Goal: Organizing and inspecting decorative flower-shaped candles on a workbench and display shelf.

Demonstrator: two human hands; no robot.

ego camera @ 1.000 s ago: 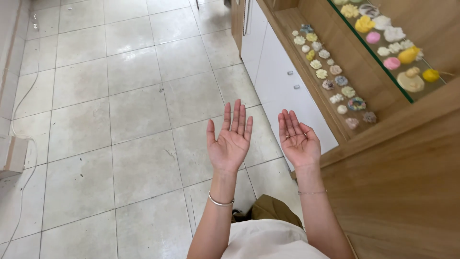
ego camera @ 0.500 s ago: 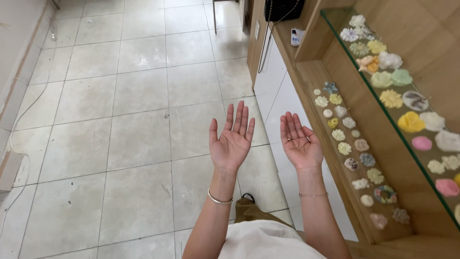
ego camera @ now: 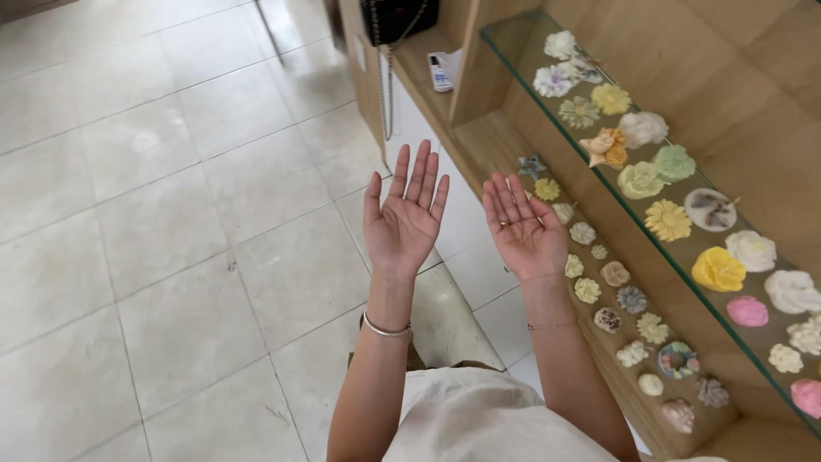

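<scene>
Both hands empty, palms up, fingers spread, mid-frame. Left hand (ego camera: 404, 218) over floor tiles (ego camera: 171, 231); right hand (ego camera: 520, 229) just left of small flower shapes (ego camera: 590, 257) on wooden shelf (ego camera: 487, 137), not touching.

Lighting: bright, even daylight. Soft glare on the floor tiles (ego camera: 154, 222) and glass shelf (ego camera: 547, 103). Shadows faint. Focus sharp throughout; mild wide-angle stretching at frame edges.

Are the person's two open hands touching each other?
Apart. The head view shows the left hand and right hand held palm-up side by side, with floor tiles and white cabinet visible between them.
</scene>
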